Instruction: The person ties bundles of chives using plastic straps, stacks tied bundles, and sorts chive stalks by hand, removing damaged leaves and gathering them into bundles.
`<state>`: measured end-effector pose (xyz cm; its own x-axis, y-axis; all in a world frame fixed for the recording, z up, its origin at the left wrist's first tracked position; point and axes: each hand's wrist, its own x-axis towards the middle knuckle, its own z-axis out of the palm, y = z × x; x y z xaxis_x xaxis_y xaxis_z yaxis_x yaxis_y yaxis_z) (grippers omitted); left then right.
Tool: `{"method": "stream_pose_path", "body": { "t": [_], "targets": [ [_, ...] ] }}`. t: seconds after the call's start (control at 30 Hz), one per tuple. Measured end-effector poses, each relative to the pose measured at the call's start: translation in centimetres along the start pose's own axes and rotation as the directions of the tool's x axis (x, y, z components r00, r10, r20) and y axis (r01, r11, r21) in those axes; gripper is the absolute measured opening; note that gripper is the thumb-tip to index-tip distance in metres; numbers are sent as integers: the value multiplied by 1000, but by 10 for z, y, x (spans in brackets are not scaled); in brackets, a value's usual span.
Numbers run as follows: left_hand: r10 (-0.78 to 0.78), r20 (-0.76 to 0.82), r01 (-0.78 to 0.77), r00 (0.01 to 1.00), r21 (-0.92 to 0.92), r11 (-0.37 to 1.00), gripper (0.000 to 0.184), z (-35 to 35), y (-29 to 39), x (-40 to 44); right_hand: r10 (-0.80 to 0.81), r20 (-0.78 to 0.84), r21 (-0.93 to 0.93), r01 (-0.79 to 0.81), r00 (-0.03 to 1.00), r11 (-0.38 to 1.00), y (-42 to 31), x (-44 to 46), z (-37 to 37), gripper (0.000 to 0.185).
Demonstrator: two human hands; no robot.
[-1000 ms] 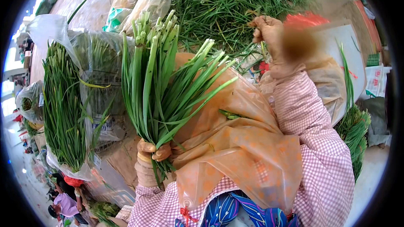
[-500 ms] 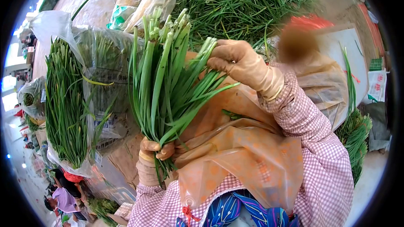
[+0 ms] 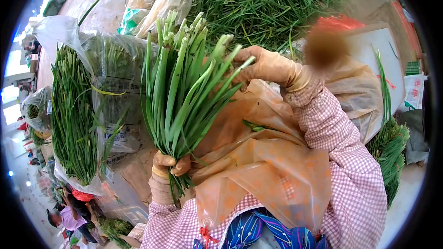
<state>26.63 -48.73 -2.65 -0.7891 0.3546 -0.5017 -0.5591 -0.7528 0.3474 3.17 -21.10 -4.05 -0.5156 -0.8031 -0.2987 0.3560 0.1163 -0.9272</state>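
Note:
My left hand (image 3: 171, 163), in a tan glove, is closed around the narrow lower part of a bunch of garlic chives (image 3: 177, 92). The pale cut ends fan out upward, and leaf tips hang below the fist. My right hand (image 3: 265, 67), also gloved, is at the right side of the fan near the cut ends. Its fingers curl around a few stalks that lean outward; the fingertips are partly hidden behind them. An orange translucent plastic apron (image 3: 267, 166) covers my lap beneath, with a few loose green leaves (image 3: 254, 126) lying on it.
A large loose heap of chives (image 3: 267, 7) lies ahead. Plastic-wrapped bundles (image 3: 74, 115) stand at the left, and more bundled greens (image 3: 390, 157) at the right. Beyond my right arm is a pale board (image 3: 374, 50). Another person (image 3: 71, 216) is at the lower left.
My right hand has shifted slightly to the right. The outer stalks by its fingers are now spread farther apart, with their ends fanned. My left hand keeps its hold in the same place.

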Motion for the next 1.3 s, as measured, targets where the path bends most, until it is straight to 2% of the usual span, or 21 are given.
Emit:
{"method": "stream_pose_path", "body": {
  "t": [0.2, 0.27, 0.3, 0.37, 0.43, 0.5, 0.53, 0.6, 0.67, 0.7, 0.77, 0.8, 0.87, 0.9, 0.93, 0.97, 1.03, 1.07, 1.1, 1.23, 1.3],
  "targets": [
    [17, -35, -17, 999, 16, 1000, 48, 1, -1, -1, -212, -110, -265, 177, 971, 948, 5, -1, 27, 28],
    [25, -53, -24, 998, 20, 1000, 48, 3, -2, -2, -394, -255, 21, 412, 883, 911, 11, 5, 34, 19],
    [28, -63, -27, 998, 25, 999, 48, 3, -2, -2, -392, -256, 21, 410, 884, 912, 11, 4, 32, 19],
    [38, -82, -36, 996, 30, 999, 48, 5, -3, -2, -608, -158, -630, 395, 778, 669, 9, 1, 24, 14],
    [55, -109, -51, 993, 36, 998, 48, 9, -6, -3, -645, -159, -640, 420, 747, 644, 7, 1, 24, 18],
    [76, -128, -69, 989, 63, 996, 48, 11, -8, -4, -661, 5, -855, 347, 750, 386, 7, -6, 12, 29],
    [97, -145, -84, 985, 88, 993, 47, 11, -8, -4, -619, -253, -725, 278, 744, 630, 9, -6, 9, 11],
    [66, -122, -55, 990, 93, 994, 46, 14, -4, -4, -600, -549, -602, 223, 582, 767, 21, -11, -20, 11],
    [40, -91, -31, 995, 105, 994, 45, 13, -4, -3, -360, -810, -304, 193, 464, 933, 37, -22, -74, 20],
    [56, -115, -46, 992, 91, 995, 44, 10, -7, -5, -22, -869, 126, 265, 494, 956, 70, -22, -124, 38],
    [72, -138, -61, 988, 79, 995, 44, 10, -8, -4, -166, -839, -180, 24, 519, 983, 76, -18, -104, 67],
    [74, -147, -60, 986, 94, 994, 44, 13, -7, -3, -127, -715, -151, 26, 688, 988, 53, -18, -70, 86],
    [71, -155, -53, 985, 115, 992, 44, 15, -6, -2, 35, -378, 5, -35, 925, 999, 11, -20, -16, 67],
    [62, -160, -44, 985, 110, 993, 45, 16, -6, -2, -38, -178, 148, 64, 983, 987, 31, -9, -14, 52],
    [56, -168, -38, 984, 106, 994, 47, 16, -5, -3, -35, -143, 311, 79, 989, 947, 33, 0, 2, 37],
    [63, -170, -44, 983, 112, 993, 47, 14, -3, -4, 57, -135, 279, -17, 989, 960, 24, -3, 9, 27],
    [-30, -68, 33, 997, 44, 998, 49, 14, 1, -1, 5, -307, 141, 41, 952, 989, 23, -2, 14, 22],
    [38, -122, -31, 992, 64, 997, 50, 18, -1, -3, -64, -357, 88, 102, 932, 991, 24, -2, 11, 20],
    [107, -175, -92, 979, 92, 992, 52, 26, -2, -4, -13, -455, 93, 62, 891, 994, 15, -2, 13, 16],
    [-58, -40, 63, 997, 133, 989, 57, 11, 8, 0, -71, -625, 146, 206, 778, 968, 31, 2, -13, 12],
    [-61, -35, 67, 998, 182, 981, 52, 13, 11, -2, 41, -810, 316, 377, 584, 870, 27, 0, -39, 18]
  ]
}}
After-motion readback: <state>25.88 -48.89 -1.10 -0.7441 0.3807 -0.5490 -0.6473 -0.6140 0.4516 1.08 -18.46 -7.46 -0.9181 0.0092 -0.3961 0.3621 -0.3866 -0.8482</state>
